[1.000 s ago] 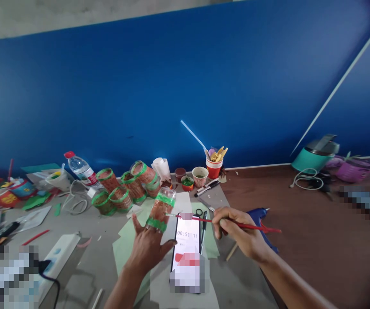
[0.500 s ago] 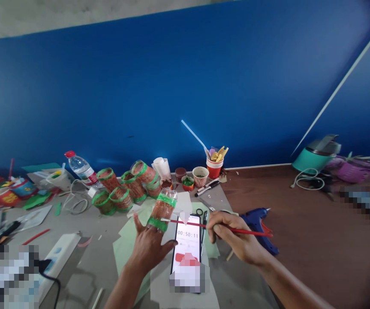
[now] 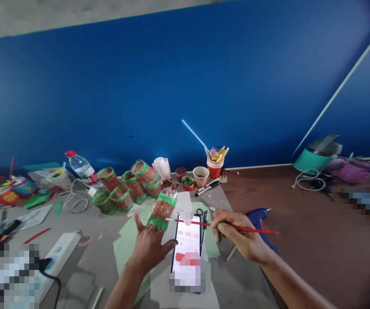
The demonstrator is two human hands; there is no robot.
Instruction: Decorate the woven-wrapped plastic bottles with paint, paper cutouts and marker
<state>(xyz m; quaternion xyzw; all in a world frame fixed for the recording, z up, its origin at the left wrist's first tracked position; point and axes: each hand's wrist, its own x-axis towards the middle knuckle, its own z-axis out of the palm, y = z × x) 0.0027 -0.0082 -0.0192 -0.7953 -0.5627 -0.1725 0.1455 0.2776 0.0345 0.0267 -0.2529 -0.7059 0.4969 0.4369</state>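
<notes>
Blue wall behind, the right hand pinches a brush at the brown bottle on the splayed left hand — seemingly painting, next needing steady strokes.

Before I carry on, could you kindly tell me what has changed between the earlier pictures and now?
Since half a second ago, the right hand has shifted slightly right with the red brush, drawing its tip toward the right edge of the painted cylinder. The timer on the phone went from 00:50:11 to 00:50:12. Nothing was grasped or released; the left hand stays at the cylinder's near end.
</notes>
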